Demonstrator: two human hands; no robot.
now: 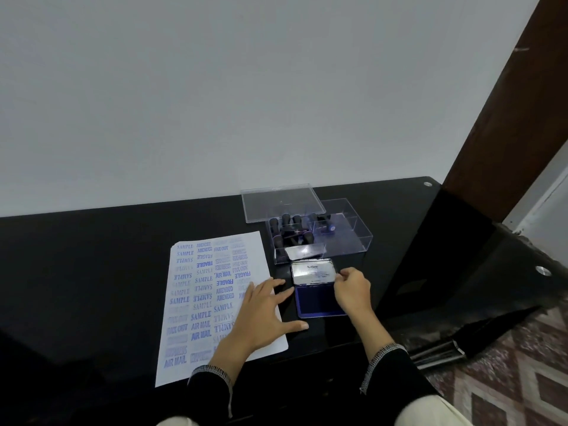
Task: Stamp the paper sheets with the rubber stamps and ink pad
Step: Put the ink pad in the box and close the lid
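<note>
On the desk: a black table runs along a pale wall, and everything in play sits toward its right half.

Paper sheet: one white paper sheet lies flat and slightly slanted, packed with blue impressions — SAMPLE, AMENDED, FRAGILE, AIR MAIL, FAX ONLY all readable.

Left hand: the left hand lies flat on the sheet's right edge, fingers straight and spread, fingertips and thumb reaching past the paper onto the dark tabletop; nothing is grasped.

Ink pad: the ink pad sits just right of the sheet, open, its blue pad facing up and its silver lid standing tilted at the far side, "Artline" printed on it.

Right hand: the right hand is over the pad's right side, fingers curled, fingertips pinching the lid's right edge.

Rubber stamps: a cluster of dark-handled rubber stamps stands inside a clear plastic box just beyond the ink pad — one more lies in a right-hand compartment.

Box lid: the clear box lid rests tilted against the box's far left side.

Sleeves: dark sleeves with patterned cuffs cover both wrists.

Floor: patterned tiles show at lower right.
</note>
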